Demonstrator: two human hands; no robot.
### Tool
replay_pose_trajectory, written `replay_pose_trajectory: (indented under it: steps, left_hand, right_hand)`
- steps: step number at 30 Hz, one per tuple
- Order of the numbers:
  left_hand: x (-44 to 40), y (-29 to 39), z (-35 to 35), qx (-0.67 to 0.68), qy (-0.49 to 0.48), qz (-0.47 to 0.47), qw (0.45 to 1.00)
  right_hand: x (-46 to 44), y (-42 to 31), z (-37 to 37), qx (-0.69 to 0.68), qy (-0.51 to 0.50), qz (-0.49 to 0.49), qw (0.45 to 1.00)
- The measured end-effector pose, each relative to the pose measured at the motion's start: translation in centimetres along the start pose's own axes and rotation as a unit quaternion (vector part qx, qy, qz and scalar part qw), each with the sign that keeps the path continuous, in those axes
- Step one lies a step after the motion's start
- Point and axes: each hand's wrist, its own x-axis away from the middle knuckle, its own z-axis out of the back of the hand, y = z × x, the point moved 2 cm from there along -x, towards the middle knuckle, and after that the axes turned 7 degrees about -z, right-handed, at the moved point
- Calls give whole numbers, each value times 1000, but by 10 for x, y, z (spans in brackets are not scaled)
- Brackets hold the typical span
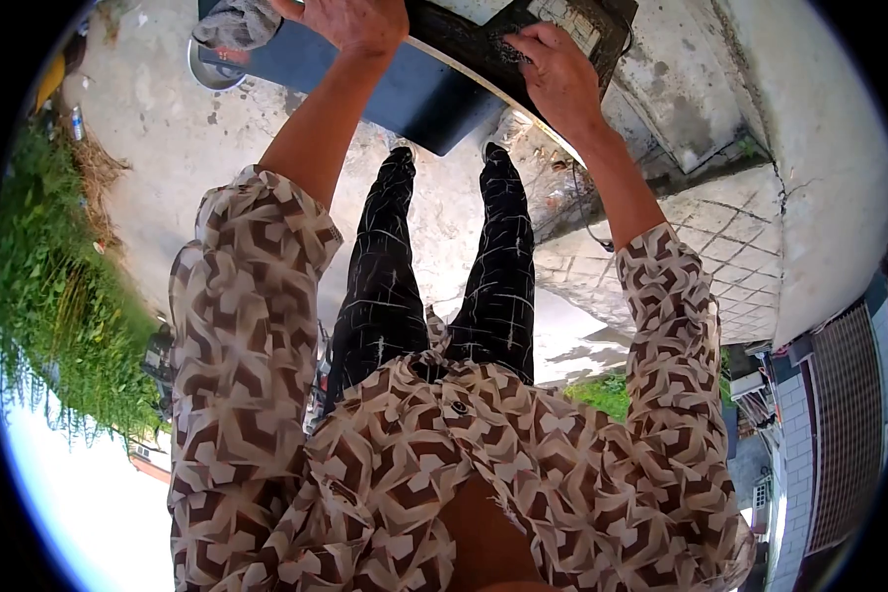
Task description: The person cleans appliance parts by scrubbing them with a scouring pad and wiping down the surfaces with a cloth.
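My right hand (560,81) is closed, its fingertips pinching a dark, mesh-like scouring pad (503,45). The pad presses against a grimy dark appliance (454,28) with a lighter panel near its far end; I cannot make out its kind. At the top edge of the view my left hand (353,22) lies over the appliance's other end. One of its fingers stretches out to the left, and the rest are partly cut off. Left of it is a bunched grey cloth (235,24). A smooth dark-blue panel (395,89) shows below both hands.
A metal basin (207,71) stands under the cloth side. My legs (385,266) are below the panel on stained concrete (168,128). A cable (590,222) hangs at the right, near a concrete ledge (701,118). Green plants (49,286) grow at the left.
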Motion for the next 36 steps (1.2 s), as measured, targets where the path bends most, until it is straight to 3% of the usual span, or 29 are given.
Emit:
replay_pose_trajectory:
  steps: [2, 9, 13, 18, 21, 26, 34, 36]
  left_hand:
    - [-2, 4, 5, -3, -5, 3, 1000]
    - [1, 2, 3, 23, -8, 20, 1000]
    - [-1, 2, 0, 16, 8, 13, 1000]
    - [-1, 4, -1, 7, 10, 4, 1000]
    - [-1, 0, -2, -6, 11, -1, 1000]
    - [-2, 1, 0, -9, 15, 4, 1000]
    - [-2, 0, -2, 4, 20, 4, 1000]
    - [-2, -1, 0, 2, 21, 1, 1000]
  right_hand:
    - [-16, -18, -17, 47, 67, -25, 996]
    - [10, -9, 11, -54, -21, 28, 998]
    - [-10, -35, -20, -50, 85, 3, 995]
    - [15, 6, 15, -91, -53, 32, 994]
    - [42, 48, 22, -128, -48, -57, 989]
    - [-5, -29, -8, -105, -7, 53, 993]
    - [49, 28, 47, -78, -125, 79, 986]
    - [33, 23, 27, -97, -103, 94, 986]
